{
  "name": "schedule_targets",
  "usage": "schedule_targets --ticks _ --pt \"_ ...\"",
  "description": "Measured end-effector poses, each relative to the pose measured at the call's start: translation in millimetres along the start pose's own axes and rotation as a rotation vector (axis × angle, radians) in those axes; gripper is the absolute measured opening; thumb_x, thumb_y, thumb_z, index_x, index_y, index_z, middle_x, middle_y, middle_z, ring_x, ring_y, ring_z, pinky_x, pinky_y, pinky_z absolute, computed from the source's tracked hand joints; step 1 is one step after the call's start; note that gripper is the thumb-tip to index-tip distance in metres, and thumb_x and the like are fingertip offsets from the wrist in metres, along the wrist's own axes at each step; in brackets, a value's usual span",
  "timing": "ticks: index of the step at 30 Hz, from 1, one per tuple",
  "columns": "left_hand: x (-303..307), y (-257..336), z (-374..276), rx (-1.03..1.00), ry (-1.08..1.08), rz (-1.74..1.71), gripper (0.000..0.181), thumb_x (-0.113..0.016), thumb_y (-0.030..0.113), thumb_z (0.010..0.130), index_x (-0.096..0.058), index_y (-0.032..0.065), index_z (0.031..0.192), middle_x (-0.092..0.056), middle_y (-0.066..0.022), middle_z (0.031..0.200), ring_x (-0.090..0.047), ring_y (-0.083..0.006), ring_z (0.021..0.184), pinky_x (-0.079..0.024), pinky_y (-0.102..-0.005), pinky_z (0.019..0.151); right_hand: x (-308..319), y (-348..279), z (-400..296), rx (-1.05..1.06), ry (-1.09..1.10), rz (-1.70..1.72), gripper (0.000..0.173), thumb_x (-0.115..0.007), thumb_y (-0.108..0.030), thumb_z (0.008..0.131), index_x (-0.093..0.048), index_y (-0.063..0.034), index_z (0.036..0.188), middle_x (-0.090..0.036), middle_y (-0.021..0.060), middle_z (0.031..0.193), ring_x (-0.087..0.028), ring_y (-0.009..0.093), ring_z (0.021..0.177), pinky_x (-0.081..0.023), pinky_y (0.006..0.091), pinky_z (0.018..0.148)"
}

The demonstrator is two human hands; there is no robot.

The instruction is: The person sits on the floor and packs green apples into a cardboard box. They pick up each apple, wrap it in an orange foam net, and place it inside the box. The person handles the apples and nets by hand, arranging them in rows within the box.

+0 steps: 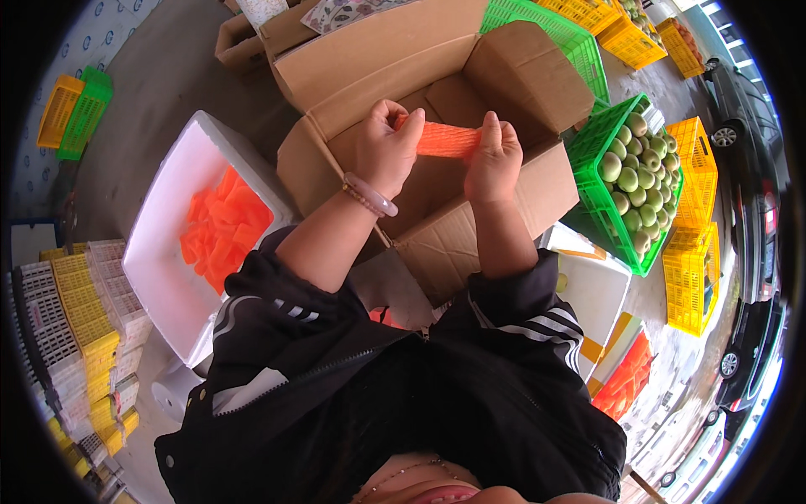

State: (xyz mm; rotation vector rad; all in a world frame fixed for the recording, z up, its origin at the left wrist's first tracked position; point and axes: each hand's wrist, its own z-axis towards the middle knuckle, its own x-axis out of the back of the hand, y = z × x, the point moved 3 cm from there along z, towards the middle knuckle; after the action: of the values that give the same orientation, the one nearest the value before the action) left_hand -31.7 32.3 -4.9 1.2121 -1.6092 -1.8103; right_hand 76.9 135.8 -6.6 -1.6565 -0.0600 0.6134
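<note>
An orange foam net sleeve is stretched between my two hands. My left hand pinches its left end between thumb and fingers, and my right hand grips the other end the same way. Both hands are above an open cardboard box, whose flaps are spread; the part of its inside that shows is brown cardboard. To the left, a white foam box holds a heap of orange foam sleeves. On the right, a green plastic crate is filled with round green fruit.
Yellow plastic crates stand beyond the green one. A white foam box lies near my right elbow, with more orange sleeves below it. Stacked crates rise at far left, near a white roll. Parked cars line the far right.
</note>
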Motion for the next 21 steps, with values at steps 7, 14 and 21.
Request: schedule_targets --ticks 7,14,21 --pt "5.4 11.0 -4.8 0.135 -0.129 -0.164 0.017 -0.064 0.013 0.088 -0.049 0.0077 0.083 -0.050 0.0021 0.068 -0.046 -0.0042 0.055 -0.039 -0.0210 0.042 8.6 1.8 -0.1 0.138 -0.023 -0.090 0.025 -0.059 -0.021 0.095 -0.049 -0.0082 0.076 -0.049 -0.0044 0.065 -0.039 0.003 0.058 -0.033 0.0197 0.050" --pt "29.0 12.3 -15.7 0.111 -0.248 -0.246 0.008 -0.067 0.009 0.087 -0.061 0.0066 0.093 -0.064 -0.0024 0.082 -0.059 -0.0104 0.064 -0.052 -0.0271 0.061 7.5 -7.9 -16.1 0.210 -0.003 -0.114 0.025 -0.069 -0.019 0.088 -0.051 -0.0071 0.076 -0.052 -0.0040 0.069 -0.043 0.003 0.060 -0.036 0.0186 0.055" --pt "71.6 30.7 -27.7 0.077 -0.124 -0.136 0.009 -0.068 0.009 0.086 -0.062 0.0059 0.092 -0.063 -0.0016 0.082 -0.059 -0.0100 0.062 -0.052 -0.0279 0.059 -1.7 -7.0 -37.8 0.090 -0.132 -0.228 0.026 -0.063 -0.023 0.092 -0.053 -0.0055 0.076 -0.052 -0.0026 0.064 -0.045 0.004 0.056 -0.036 0.0204 0.051"
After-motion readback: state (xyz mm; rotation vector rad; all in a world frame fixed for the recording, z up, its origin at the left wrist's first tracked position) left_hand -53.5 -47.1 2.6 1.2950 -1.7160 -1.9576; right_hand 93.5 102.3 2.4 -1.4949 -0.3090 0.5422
